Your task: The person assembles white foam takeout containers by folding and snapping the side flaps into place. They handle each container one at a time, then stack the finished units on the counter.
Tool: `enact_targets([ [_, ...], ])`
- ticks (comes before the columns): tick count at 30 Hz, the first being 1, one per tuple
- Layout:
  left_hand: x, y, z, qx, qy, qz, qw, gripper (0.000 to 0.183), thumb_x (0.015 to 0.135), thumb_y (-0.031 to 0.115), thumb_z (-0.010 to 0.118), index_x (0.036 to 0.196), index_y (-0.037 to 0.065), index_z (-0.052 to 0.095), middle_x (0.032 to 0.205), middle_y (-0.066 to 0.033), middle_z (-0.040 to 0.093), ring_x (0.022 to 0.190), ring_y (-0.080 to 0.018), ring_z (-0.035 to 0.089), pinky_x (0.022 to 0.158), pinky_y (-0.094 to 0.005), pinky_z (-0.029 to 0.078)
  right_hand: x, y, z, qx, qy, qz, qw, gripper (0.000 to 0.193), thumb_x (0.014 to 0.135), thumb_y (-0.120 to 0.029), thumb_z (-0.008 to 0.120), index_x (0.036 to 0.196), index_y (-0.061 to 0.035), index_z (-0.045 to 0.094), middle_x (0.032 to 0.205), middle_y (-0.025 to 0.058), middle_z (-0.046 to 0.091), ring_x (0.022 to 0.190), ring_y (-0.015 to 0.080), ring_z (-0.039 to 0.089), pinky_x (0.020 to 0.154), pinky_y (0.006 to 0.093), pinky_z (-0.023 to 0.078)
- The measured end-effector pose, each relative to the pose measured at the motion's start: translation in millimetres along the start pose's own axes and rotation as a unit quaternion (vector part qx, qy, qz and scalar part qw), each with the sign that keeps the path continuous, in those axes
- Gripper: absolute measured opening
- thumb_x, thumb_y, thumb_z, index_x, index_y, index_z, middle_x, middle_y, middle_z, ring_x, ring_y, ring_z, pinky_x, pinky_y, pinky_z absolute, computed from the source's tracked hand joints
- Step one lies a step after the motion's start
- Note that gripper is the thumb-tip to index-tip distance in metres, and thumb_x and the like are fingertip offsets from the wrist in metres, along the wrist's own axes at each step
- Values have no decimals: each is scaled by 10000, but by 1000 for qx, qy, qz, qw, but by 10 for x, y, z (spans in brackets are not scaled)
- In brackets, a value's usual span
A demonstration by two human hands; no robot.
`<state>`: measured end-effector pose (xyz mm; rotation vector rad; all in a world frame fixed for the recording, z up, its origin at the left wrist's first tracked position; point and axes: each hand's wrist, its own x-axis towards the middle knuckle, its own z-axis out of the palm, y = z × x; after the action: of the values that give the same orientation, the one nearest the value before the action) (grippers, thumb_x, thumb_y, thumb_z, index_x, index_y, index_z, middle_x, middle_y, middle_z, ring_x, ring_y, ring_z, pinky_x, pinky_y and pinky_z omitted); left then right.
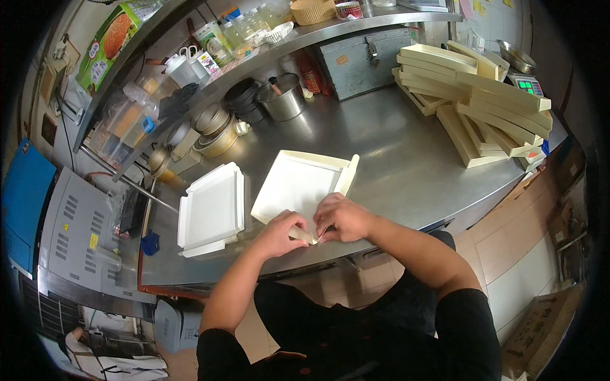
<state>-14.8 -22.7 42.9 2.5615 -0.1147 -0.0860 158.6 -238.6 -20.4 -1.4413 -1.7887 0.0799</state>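
Observation:
A cream cardboard tray box (298, 178) with a white inside lies on the steel worktable in front of me. Its far and left walls stand up, and a flap at the right sticks out past the far corner. My left hand (279, 236) is closed on the near wall of this box, fingers curled over the folded edge. Beside it, my right hand (342, 219) pinches the near right corner, with its thumb and fingers pressed together on the card. To the left lies a stack of flat, partly creased box blanks (211, 208), white side up.
Folded cream tray boxes (486, 117) are piled crookedly at the right, by a green-lit scale (527, 85) and metal bowl (516, 57). A grey metal chest (366, 62), steel pot (280, 98) and round tins (215, 130) line the back under a loaded shelf (298, 35).

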Motion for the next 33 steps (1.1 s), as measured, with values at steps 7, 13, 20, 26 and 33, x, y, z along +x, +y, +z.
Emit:
enact_targets([
  [7,177,97,64,-68,-85,-43,993,427,792,164,952,1130,106,698,1113,-68,694,1048,-310,679,934,-416,556,-4,-6,11,5,-45,57,997,272,810,-355,934,922,-143,805,1043,15,764,1085,265,676,1069,419,465],
  [13,118,-21,227,60,61,141,986,368,797,218,962,1094,123,766,1093,-58,711,975,-310,662,892,-419,550,-32,31,21,7,-28,76,997,313,762,-326,970,941,-141,792,1035,32,760,1059,288,681,1048,421,471],
  [20,-112,-140,650,44,226,157,960,227,789,227,956,906,116,797,933,-31,741,901,-271,664,837,-414,543,20,-25,15,5,-47,80,996,284,747,-258,959,968,-166,805,1006,-6,740,1065,257,665,1031,407,450],
  [26,-18,-13,566,96,184,117,971,300,808,259,950,804,100,695,840,-36,690,843,-274,656,799,-393,523,0,10,14,0,-42,62,997,234,726,-193,938,933,-176,829,1009,-12,740,1085,252,654,1029,420,453],
  [33,-35,36,546,45,177,83,980,204,832,173,858,942,101,701,868,-37,687,880,-301,655,829,-409,526,-11,22,65,-49,40,6,998,261,723,-205,944,955,-163,833,1028,27,750,1090,263,665,1034,447,482],
])
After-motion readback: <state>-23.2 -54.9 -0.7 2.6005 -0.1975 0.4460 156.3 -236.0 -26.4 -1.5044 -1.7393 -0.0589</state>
